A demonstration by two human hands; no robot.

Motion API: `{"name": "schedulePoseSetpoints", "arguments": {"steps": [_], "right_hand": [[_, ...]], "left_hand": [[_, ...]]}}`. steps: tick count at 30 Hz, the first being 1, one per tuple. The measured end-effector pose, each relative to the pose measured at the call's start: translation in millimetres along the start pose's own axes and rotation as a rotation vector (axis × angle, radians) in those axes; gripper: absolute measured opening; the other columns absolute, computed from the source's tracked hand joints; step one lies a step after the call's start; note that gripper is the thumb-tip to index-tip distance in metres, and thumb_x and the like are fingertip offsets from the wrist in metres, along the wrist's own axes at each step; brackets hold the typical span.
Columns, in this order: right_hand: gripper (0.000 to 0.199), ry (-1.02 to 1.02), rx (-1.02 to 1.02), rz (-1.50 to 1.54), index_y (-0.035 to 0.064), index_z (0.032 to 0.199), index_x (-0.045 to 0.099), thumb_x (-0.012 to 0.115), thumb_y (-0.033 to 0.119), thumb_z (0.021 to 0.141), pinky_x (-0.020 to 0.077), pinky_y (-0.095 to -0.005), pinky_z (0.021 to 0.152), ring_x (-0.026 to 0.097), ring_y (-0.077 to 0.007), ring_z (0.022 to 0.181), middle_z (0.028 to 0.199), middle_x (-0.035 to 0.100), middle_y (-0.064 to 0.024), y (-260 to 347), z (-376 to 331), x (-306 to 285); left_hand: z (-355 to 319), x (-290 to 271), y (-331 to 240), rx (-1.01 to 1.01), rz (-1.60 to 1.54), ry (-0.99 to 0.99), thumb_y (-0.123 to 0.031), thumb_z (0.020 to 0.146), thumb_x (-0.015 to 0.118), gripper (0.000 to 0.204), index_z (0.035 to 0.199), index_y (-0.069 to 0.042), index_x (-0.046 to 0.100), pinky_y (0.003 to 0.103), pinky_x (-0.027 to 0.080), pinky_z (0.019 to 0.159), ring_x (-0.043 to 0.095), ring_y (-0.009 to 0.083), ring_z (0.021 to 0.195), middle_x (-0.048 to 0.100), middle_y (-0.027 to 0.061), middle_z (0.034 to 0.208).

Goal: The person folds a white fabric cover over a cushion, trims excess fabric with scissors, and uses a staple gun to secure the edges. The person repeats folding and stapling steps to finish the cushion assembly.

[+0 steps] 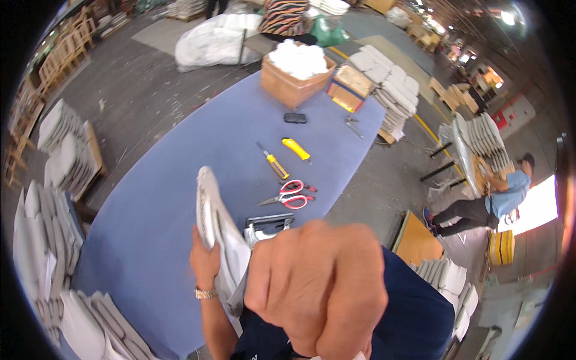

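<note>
Far cardboard box (288,87) heaped with white stuffing (298,58), left hand (205,259) clamped on grey padded cushion (217,231), right hand (321,288) near, clenched, red-handled scissors (289,194) on blue table (162,198)

Head camera looks steeply down, close over the blue table (180,156).

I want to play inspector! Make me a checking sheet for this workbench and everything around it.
Surface: long blue table, mostly bare.
Job's things: white padded cushion, held on edge above the table.
Clutter: red scissors, yellow-handled screwdriver, yellow utility knife, staple gun, small black object, cardboard box of white stuffing.
Grips: left hand clasps the cushion; right hand is a closed fist close to the camera, contents hidden.
Cables: nothing seen.
Surroundings: stacks of cushions, wooden chair frames, a person bending over at right.
</note>
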State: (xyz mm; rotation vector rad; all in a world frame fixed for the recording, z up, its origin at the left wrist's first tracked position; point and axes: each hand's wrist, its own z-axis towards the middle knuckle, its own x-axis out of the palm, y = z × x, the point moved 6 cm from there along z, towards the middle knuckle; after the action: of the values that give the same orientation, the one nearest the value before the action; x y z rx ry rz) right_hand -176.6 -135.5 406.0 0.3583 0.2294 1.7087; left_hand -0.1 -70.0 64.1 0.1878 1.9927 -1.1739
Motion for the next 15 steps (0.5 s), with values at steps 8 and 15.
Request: {"name": "schedulePoseSetpoints", "arguments": {"steps": [8,15], "right_hand": [[0.027,-0.117,0.24,-0.492,-0.0009,0.097,0.073,0.077,0.025,0.092,0.0552,-0.0323,0.059,0.064,-0.026,0.059,0.081,0.074,-0.0135,-24,-1,23],[0.019,-0.354,0.872,-0.832,-0.0009,0.113,0.072,0.067,0.009,0.098,0.0552,-0.0283,0.072,0.07,-0.014,0.08,0.099,0.075,-0.0092,-71,-97,-7]], "left_hand": [[59,-7,-5,0.114,0.123,0.032,-0.023,0.08,0.067,0.082,0.153,0.003,0.038,0.054,0.055,0.093,0.069,0.048,0.106,0.071,0.0311,0.113],[60,-41,-35,0.182,0.187,0.099,-0.017,0.081,0.066,0.054,0.13,0.003,0.054,0.053,0.057,0.091,0.071,0.047,0.104,0.072,0.0296,0.11]]}}
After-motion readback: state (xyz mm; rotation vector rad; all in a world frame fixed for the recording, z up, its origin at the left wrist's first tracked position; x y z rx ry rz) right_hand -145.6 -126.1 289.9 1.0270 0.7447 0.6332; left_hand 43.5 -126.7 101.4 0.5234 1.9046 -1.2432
